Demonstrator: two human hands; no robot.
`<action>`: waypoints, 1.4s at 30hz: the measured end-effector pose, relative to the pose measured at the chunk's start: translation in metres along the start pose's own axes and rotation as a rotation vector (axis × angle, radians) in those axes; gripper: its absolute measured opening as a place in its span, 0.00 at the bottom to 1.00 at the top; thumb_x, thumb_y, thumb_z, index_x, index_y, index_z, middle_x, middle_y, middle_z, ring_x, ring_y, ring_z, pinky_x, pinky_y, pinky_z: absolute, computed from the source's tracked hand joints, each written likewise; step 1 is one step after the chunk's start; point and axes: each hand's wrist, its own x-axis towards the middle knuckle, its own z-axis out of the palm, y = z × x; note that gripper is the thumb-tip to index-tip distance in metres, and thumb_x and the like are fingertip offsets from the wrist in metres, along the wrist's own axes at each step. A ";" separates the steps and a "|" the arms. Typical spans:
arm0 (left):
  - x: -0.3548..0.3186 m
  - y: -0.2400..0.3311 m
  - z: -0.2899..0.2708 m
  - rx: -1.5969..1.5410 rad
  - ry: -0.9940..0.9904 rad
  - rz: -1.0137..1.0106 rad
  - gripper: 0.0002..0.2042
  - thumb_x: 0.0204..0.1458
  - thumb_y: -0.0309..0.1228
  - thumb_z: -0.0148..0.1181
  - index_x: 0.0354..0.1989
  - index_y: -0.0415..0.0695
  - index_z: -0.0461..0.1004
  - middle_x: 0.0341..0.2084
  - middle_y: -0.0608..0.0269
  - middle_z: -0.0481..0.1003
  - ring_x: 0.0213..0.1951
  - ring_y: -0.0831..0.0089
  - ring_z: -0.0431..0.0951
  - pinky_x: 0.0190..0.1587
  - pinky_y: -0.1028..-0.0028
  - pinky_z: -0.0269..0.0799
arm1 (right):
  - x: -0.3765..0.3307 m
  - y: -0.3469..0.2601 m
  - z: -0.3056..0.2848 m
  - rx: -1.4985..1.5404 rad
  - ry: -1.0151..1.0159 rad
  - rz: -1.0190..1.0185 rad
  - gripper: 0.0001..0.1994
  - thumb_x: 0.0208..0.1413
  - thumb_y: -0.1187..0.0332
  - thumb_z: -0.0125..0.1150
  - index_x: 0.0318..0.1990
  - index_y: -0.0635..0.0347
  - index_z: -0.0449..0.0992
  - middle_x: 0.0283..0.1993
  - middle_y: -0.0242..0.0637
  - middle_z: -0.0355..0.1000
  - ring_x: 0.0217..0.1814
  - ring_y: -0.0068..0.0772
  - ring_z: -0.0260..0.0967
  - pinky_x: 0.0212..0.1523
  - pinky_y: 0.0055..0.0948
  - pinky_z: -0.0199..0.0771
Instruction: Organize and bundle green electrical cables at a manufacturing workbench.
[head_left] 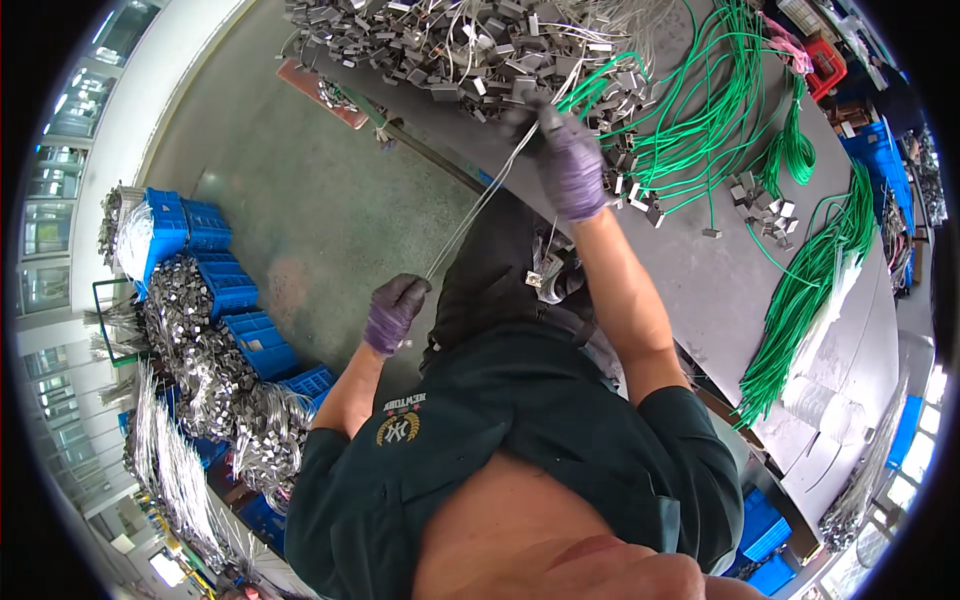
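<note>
Left hand (pixel 393 312), in a purple glove with dark finger ends: fingers curled shut on the lower end of a few thin white wires (pixel 470 230). Right hand (pixel 570 160), gloved alike: fingers narrow, gathered about the same wires higher up; blur there, could not tell whether a green strand was caught too.

Wires ran taut and nearly straight between the hands, slantwise past the near-left edge of the flat grey table (pixel 690 290). Right hand was over that edge; left hand hung off the table, above the floor.

Judged the wires light, flexible, smooth enough to slip through gloves, liable to snag or kink. Best hold: the whole bunch, near each end, pinched firmly.

Farther out: small grey box-shaped blocks (pixel 420 50) heaped on the table's far part; long bright-green cables (pixel 700 130) looped across its right half; blue plastic crates (pixel 190 220) well left of the table.
</note>
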 end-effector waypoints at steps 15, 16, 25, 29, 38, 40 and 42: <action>-0.003 -0.010 0.007 -0.058 -0.009 -0.076 0.09 0.54 0.32 0.54 0.29 0.39 0.74 0.13 0.72 0.64 0.18 0.84 0.62 0.21 0.81 0.57 | 0.041 -0.071 -0.033 -0.259 0.179 -0.130 0.14 0.60 0.60 0.49 0.40 0.64 0.70 0.28 0.41 0.74 0.23 0.33 0.73 0.21 0.24 0.70; -0.003 -0.011 0.006 -0.060 -0.004 -0.073 0.09 0.54 0.32 0.54 0.29 0.39 0.74 0.14 0.72 0.64 0.18 0.84 0.61 0.21 0.81 0.56 | 0.041 -0.071 -0.032 -0.248 0.183 -0.132 0.14 0.60 0.60 0.49 0.40 0.64 0.70 0.28 0.41 0.74 0.23 0.33 0.73 0.21 0.24 0.70; -0.002 -0.016 0.003 -0.140 0.004 -0.169 0.09 0.54 0.32 0.55 0.30 0.39 0.74 0.14 0.73 0.64 0.17 0.84 0.60 0.20 0.81 0.55 | 0.038 -0.060 -0.030 -0.255 0.158 -0.165 0.13 0.60 0.60 0.49 0.38 0.63 0.70 0.25 0.40 0.73 0.21 0.32 0.72 0.19 0.23 0.69; -0.001 -0.015 0.003 -0.144 0.005 -0.171 0.09 0.53 0.33 0.55 0.30 0.39 0.74 0.13 0.73 0.64 0.17 0.84 0.60 0.20 0.81 0.55 | 0.031 -0.061 -0.022 -0.295 0.137 -0.116 0.14 0.59 0.59 0.50 0.38 0.62 0.70 0.26 0.40 0.73 0.21 0.33 0.72 0.20 0.24 0.69; 0.016 -0.009 0.012 -0.151 0.030 -0.153 0.10 0.53 0.34 0.55 0.29 0.39 0.74 0.13 0.72 0.63 0.16 0.84 0.59 0.18 0.81 0.53 | 0.018 -0.028 -0.035 -0.180 -0.011 0.130 0.18 0.57 0.54 0.53 0.39 0.63 0.71 0.34 0.43 0.75 0.35 0.39 0.76 0.28 0.29 0.76; 0.026 -0.005 0.017 -0.181 0.019 -0.146 0.09 0.53 0.33 0.55 0.29 0.39 0.73 0.12 0.72 0.62 0.14 0.85 0.58 0.17 0.81 0.51 | 0.000 -0.001 -0.030 -0.153 0.014 0.183 0.17 0.57 0.55 0.53 0.39 0.63 0.70 0.36 0.44 0.74 0.35 0.39 0.75 0.29 0.28 0.76; 0.029 0.007 0.015 -0.180 0.027 -0.162 0.09 0.53 0.32 0.54 0.29 0.39 0.73 0.12 0.72 0.62 0.14 0.85 0.57 0.16 0.81 0.51 | -0.024 0.029 -0.024 -0.187 -0.039 0.191 0.16 0.56 0.58 0.55 0.38 0.65 0.73 0.34 0.41 0.74 0.29 0.31 0.73 0.27 0.24 0.74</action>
